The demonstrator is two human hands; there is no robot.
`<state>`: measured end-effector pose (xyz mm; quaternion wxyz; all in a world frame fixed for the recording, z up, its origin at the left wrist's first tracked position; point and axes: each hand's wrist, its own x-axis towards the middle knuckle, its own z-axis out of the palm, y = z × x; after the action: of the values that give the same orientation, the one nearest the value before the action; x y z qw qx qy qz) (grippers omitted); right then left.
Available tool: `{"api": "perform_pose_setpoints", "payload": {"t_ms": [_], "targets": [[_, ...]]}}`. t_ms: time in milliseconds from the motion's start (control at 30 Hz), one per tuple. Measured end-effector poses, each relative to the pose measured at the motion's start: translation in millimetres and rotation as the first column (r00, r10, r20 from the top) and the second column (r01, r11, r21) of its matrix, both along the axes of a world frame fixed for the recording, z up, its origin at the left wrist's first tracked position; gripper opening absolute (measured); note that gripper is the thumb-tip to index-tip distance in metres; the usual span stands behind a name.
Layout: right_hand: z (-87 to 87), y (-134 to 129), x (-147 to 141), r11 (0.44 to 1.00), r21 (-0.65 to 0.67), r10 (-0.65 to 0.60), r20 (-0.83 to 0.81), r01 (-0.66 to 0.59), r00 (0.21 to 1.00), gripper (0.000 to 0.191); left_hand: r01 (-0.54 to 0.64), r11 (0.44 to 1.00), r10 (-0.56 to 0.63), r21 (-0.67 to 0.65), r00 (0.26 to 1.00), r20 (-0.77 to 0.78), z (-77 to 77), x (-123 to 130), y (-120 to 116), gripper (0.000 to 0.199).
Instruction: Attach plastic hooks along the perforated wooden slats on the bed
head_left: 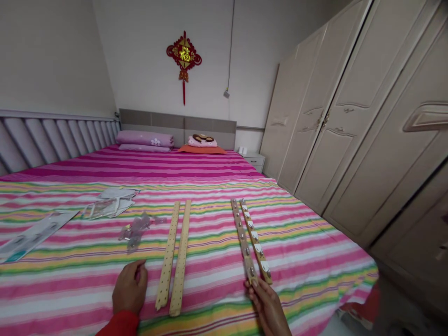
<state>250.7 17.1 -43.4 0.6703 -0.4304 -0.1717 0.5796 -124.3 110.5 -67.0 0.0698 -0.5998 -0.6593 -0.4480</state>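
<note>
On a striped bedspread, my right hand [268,303] pinches the near end of a wooden strip [242,238] fitted with a row of small metal pieces. Right beside it lies a second wooden strip [257,245], bearing metal pieces and white tags. My left hand [130,287] rests on the cloth with its fingers curled in, and I see nothing in it. Just to its right are two bare, pale wooden strips with holes, one on the left [168,256] and one on the right [181,261]. Small clear plastic bags [140,226] with metal bits lie beyond that hand.
Flat plastic packets [114,203] and a long clear sleeve [37,233] lie on the bed's left side. Pillows [145,139] stand by the headboard [210,127]. A tall wardrobe [336,154] runs along the right, with a small nightstand [255,161] at the far corner.
</note>
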Motion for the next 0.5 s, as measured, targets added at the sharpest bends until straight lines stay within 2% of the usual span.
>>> {"api": "perform_pose_setpoints", "payload": {"t_ms": [167, 333, 400, 500], "targets": [[-2.0, -4, 2, 0.998, -0.057, -0.039, -0.057, 0.035, 0.998, 0.039, 0.016, 0.999, -0.016, 0.047, 1.000, -0.006, 0.4, 2, -1, 0.023], [-17.3, -12, -8, 0.992, -0.111, -0.074, -0.085, 0.065, 0.994, 0.041, 0.008, 0.999, -0.008, 0.044, 1.000, 0.010, 0.6, 4, -3, 0.020], [-22.9, -18, -25, 0.993, -0.120, -0.011, -0.068, 0.003, 0.998, 0.040, 0.010, 0.999, -0.010, 0.045, 1.000, 0.019, 1.7, 5, -4, 0.019], [-24.9, -23, -64, 0.976, -0.117, 0.178, -0.073, -0.186, 0.981, 0.038, 0.022, 0.998, -0.024, 0.056, 0.999, 0.031, 4.1, 7, -6, 0.018]]}}
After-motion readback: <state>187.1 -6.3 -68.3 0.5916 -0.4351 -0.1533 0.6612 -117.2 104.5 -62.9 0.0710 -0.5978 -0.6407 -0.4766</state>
